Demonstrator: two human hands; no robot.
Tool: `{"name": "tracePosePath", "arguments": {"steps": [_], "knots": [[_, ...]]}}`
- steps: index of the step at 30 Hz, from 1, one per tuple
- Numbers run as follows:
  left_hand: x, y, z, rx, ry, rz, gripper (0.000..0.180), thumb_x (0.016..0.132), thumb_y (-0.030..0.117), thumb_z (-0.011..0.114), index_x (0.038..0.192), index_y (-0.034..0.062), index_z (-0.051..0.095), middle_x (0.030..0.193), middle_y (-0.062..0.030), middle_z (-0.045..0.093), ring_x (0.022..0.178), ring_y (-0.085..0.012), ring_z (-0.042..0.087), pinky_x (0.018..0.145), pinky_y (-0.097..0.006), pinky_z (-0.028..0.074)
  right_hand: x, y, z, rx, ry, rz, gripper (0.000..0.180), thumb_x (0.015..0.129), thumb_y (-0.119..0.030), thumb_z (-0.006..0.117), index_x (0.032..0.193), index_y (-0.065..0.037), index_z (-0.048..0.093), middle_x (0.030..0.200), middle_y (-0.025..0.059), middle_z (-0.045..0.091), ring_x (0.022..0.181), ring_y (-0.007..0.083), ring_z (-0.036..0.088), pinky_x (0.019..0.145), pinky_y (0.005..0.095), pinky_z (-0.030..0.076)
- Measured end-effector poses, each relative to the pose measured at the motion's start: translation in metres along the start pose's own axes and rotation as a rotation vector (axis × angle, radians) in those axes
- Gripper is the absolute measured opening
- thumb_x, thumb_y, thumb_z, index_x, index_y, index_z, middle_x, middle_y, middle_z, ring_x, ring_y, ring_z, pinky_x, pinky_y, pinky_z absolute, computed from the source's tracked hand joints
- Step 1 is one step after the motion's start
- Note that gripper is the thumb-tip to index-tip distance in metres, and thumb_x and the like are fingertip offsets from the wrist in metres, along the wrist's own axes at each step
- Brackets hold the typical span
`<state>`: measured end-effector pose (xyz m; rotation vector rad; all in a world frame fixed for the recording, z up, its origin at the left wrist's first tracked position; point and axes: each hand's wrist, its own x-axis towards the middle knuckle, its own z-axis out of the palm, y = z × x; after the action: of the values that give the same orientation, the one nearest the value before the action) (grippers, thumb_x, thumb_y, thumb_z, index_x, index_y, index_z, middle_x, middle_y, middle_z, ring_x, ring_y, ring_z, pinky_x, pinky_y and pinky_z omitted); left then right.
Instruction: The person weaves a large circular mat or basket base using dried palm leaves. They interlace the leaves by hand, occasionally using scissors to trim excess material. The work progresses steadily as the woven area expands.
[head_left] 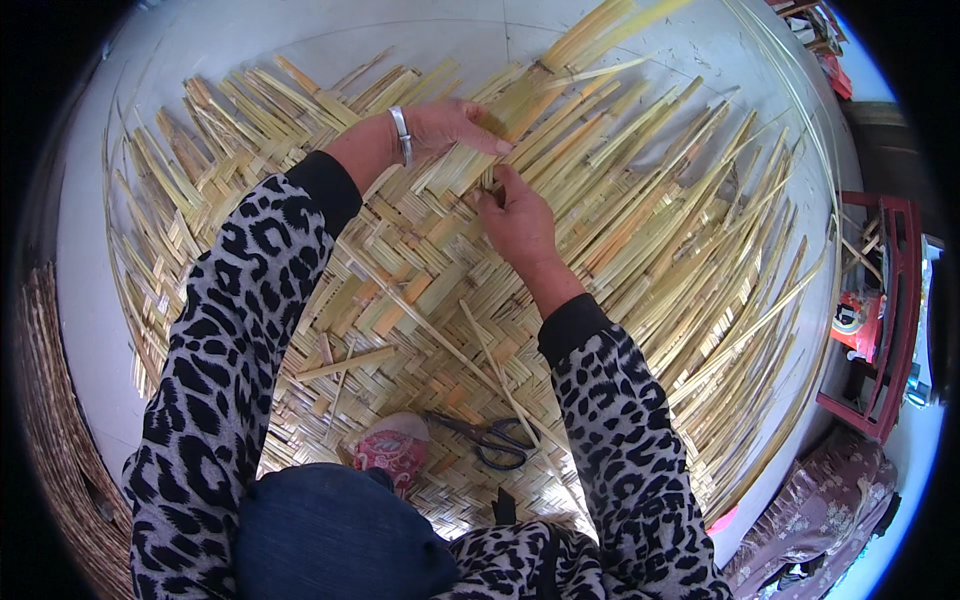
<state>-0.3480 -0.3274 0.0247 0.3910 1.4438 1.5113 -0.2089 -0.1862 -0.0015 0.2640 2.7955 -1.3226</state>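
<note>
Beneath both arms spreads a woven bamboo mat [425,255], its loose strip ends fanning out to the far and right sides. Bent around a raised bundle of bamboo strips [545,80] at the mat's far edge are the fingers of my left hand [445,128], with a silver bracelet on the wrist. Just nearer and to the right, my right hand [520,222] is closed in a pinch at the edge of the weave, thumb and forefinger on a bamboo strip. The fingertips partly hide where that strip enters the weave.
Dark-handled scissors [488,438] lie on the mat beside my patterned shoe [395,450]. Loose strips [345,365] rest across the weave. A red wooden stool [895,310] stands at the right, with floral cloth [820,510] below it. Brown, rough-edged material [60,400] lines the left.
</note>
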Motion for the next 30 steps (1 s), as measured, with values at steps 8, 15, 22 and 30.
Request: {"name": "tracePosePath", "arguments": {"steps": [8,15,22,30], "knots": [[0.012,-0.014,-0.007,0.071,0.072,-0.03,0.059,0.079,0.019,0.08,0.128,-0.0026,0.055,0.118,-0.0091,0.065,0.107,-0.0163,0.062,0.096,-0.031,0.046,-0.008,-0.004,0.009,0.176,0.21,0.214,0.023,0.082,-0.023,0.062,0.089,-0.002,0.055,0.075,0.0153,0.064,0.073,0.0356,0.063,0.067,0.0412,0.049],[0.033,-0.021,0.002,0.79,0.361,-0.097,0.073,0.07,0.022,0.085,0.128,-0.0089,0.054,0.115,-0.0121,0.067,0.102,-0.0182,0.062,0.094,-0.03,0.047,-0.008,0.004,0.016,0.314,0.278,0.311,0.025,0.079,-0.022,0.065,0.083,-0.002,0.052,0.069,0.0121,0.059,0.064,0.0279,0.059,0.064,0.0386,0.048],[0.02,-0.021,0.007,0.407,0.338,-0.017,0.059,0.074,0.018,0.083,0.123,-0.0044,0.06,0.111,-0.0091,0.068,0.097,-0.0166,0.062,0.092,-0.03,0.047,-0.003,0.011,0.021,0.378,0.234,0.31,0.023,0.081,-0.021,0.063,0.087,-0.002,0.053,0.072,0.0126,0.06,0.068,0.0302,0.061,0.066,0.0384,0.049],[0.005,-0.007,-0.003,0.252,0.193,0.045,0.06,0.076,0.019,0.082,0.128,-0.0003,0.058,0.11,-0.008,0.069,0.093,-0.0145,0.064,0.084,-0.028,0.05,-0.01,0.009,0.015,0.205,0.096,0.055,0.029,0.084,-0.02,0.063,0.11,-0.009,0.062,0.085,0.014,0.066,0.08,0.0335,0.064,0.073,0.0392,0.05]]}}
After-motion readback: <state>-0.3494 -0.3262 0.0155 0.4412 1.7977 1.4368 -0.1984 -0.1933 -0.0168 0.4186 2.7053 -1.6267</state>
